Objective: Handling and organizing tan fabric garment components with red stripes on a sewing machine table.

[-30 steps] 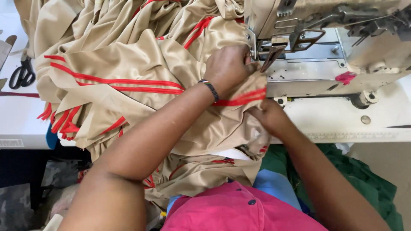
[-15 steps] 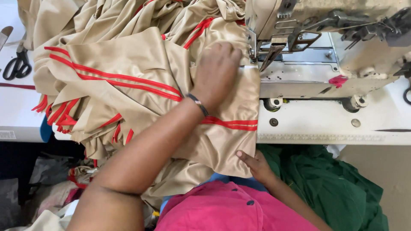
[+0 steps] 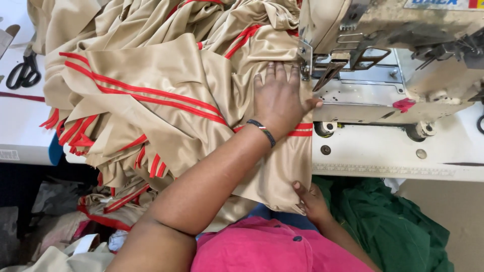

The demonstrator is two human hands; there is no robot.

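Left hand (image 3: 278,100) now flattened, fingers spread, pressing tan red-striped fabric (image 3: 166,95) beside sewing machine presser foot (image 3: 306,64). Right hand (image 3: 313,202) dropped below table edge (image 3: 393,174), pinching the hanging hem; seam realigned for feeding.

Bright, even light falls from above, so the white table (image 3: 403,151) near its right edge looks almost washed out, with soft sheen on the tan cloth (image 3: 151,100) and only faint shadows in its folds. Below the table's front edge the floor is dim. Focus is fairly sharp, with slight softness and bending toward the corners.
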